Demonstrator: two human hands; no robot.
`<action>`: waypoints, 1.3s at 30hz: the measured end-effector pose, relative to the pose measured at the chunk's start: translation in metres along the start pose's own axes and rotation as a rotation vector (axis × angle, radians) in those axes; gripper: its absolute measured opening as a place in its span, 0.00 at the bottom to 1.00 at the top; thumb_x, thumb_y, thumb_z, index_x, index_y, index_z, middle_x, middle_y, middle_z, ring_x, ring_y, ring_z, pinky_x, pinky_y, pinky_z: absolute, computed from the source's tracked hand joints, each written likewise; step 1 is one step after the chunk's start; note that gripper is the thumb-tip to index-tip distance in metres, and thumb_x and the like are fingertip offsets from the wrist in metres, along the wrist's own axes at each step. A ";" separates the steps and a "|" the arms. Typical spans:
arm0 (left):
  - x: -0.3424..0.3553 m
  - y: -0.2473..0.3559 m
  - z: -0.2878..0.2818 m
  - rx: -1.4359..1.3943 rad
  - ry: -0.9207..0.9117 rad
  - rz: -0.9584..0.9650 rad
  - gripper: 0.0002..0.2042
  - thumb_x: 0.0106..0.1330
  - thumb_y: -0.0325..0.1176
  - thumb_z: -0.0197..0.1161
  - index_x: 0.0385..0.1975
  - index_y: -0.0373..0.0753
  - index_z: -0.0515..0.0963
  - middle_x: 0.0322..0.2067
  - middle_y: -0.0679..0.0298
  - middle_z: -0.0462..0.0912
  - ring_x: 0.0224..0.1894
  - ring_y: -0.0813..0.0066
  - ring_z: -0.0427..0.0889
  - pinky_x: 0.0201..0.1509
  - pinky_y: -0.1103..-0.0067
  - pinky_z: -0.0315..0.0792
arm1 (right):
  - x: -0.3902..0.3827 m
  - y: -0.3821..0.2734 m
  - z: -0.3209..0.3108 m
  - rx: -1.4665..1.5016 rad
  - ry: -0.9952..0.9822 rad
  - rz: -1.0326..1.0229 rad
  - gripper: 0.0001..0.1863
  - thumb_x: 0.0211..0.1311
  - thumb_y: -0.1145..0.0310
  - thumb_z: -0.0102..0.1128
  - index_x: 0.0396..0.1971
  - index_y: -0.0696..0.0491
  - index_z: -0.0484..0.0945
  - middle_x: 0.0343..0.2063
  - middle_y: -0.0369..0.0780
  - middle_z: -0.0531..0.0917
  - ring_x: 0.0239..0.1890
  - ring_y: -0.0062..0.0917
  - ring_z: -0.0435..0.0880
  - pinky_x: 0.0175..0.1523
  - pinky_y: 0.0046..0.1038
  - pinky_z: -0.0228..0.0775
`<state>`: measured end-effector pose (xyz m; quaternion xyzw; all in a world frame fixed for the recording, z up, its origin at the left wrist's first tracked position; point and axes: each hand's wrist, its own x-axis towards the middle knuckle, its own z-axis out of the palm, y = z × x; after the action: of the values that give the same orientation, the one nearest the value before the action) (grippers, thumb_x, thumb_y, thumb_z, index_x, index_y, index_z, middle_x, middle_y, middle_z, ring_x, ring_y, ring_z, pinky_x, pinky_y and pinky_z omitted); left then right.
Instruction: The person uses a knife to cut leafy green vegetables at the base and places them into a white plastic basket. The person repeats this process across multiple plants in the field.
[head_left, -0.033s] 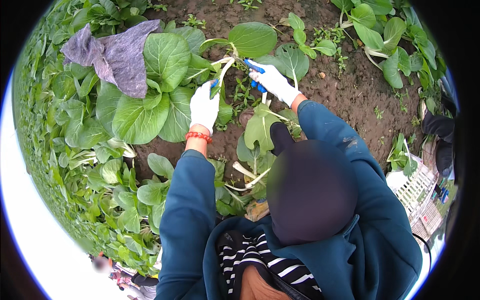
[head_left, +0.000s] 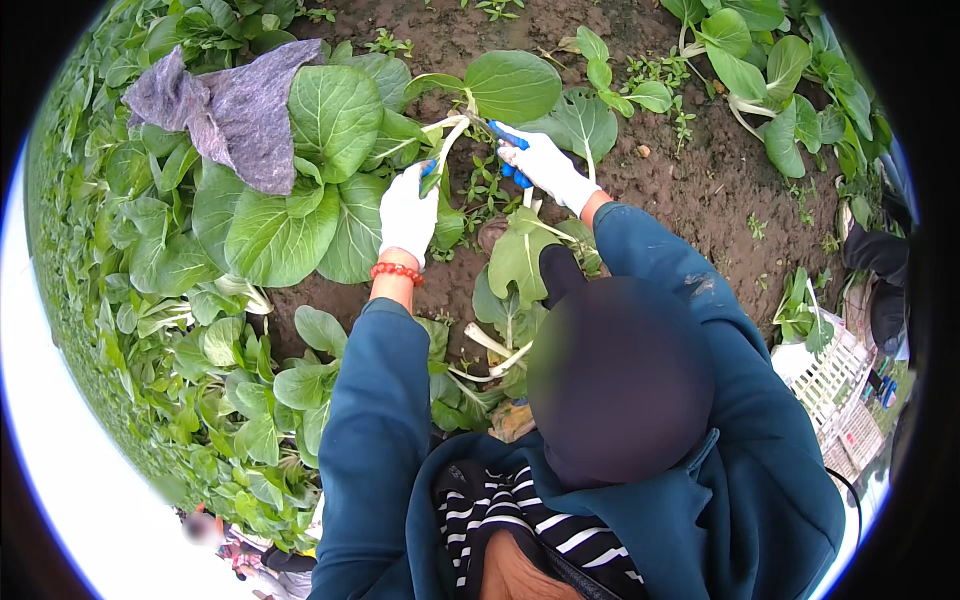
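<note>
My left hand point(head_left: 408, 212), in a white glove with blue on the fingers, is closed on the pale stalk of a bok choy plant point(head_left: 453, 140). That plant tilts over the soil with its broad leaves spread at the top. My right hand point(head_left: 545, 165), gloved alike, is closed to the right of the stalk. It grips a tool with a thin grey blade point(head_left: 479, 121), whose tip end is against the plant's base. The tool's handle is mostly hidden by the fingers. Loose bok choy leaves point(head_left: 520, 255) lie below my right hand.
A grey-purple cloth point(head_left: 245, 110) drapes over the dense bok choy point(head_left: 285, 235) on the left. Brown soil point(head_left: 690, 200) with small weeds lies to the right. More bok choy point(head_left: 765, 75) grows at upper right. A pale plastic crate point(head_left: 825, 375) and another person's dark-trousered leg point(head_left: 880, 250) are at the right edge.
The plant's top leaf has shifted very slightly to the right. Both hands keep their grip in the same place.
</note>
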<state>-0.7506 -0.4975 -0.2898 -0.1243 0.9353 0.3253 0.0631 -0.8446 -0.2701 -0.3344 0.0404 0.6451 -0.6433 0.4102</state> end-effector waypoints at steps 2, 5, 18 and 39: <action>-0.003 -0.006 -0.001 -0.016 0.006 0.011 0.18 0.62 0.28 0.65 0.53 0.39 0.78 0.48 0.53 0.84 0.52 0.59 0.83 0.57 0.72 0.74 | -0.006 0.001 0.008 -0.032 0.017 -0.014 0.23 0.69 0.68 0.56 0.63 0.50 0.73 0.24 0.30 0.75 0.21 0.13 0.68 0.26 0.20 0.64; -0.006 -0.010 0.003 -0.075 0.018 0.015 0.18 0.60 0.30 0.66 0.52 0.40 0.78 0.44 0.52 0.84 0.48 0.51 0.82 0.53 0.66 0.75 | -0.013 0.004 0.006 -0.016 0.029 0.055 0.22 0.69 0.63 0.59 0.61 0.50 0.75 0.25 0.29 0.75 0.21 0.12 0.69 0.26 0.19 0.65; -0.070 0.044 -0.050 -0.533 -0.031 -0.004 0.21 0.64 0.23 0.63 0.58 0.32 0.75 0.56 0.58 0.81 0.58 0.74 0.78 0.64 0.78 0.69 | -0.066 0.011 0.023 0.655 -0.053 -0.040 0.32 0.71 0.63 0.58 0.72 0.52 0.59 0.50 0.44 0.84 0.28 0.18 0.83 0.25 0.15 0.70; -0.159 0.013 -0.057 0.105 -0.241 0.137 0.26 0.64 0.39 0.65 0.64 0.49 0.72 0.56 0.55 0.78 0.58 0.56 0.76 0.65 0.68 0.69 | -0.038 0.031 0.057 0.635 -0.046 -0.020 0.15 0.59 0.75 0.67 0.46 0.55 0.77 0.24 0.35 0.77 0.15 0.14 0.69 0.19 0.17 0.60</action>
<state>-0.6031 -0.4926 -0.2059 -0.0169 0.9430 0.2919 0.1590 -0.7741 -0.2959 -0.3271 0.1455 0.4027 -0.8174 0.3853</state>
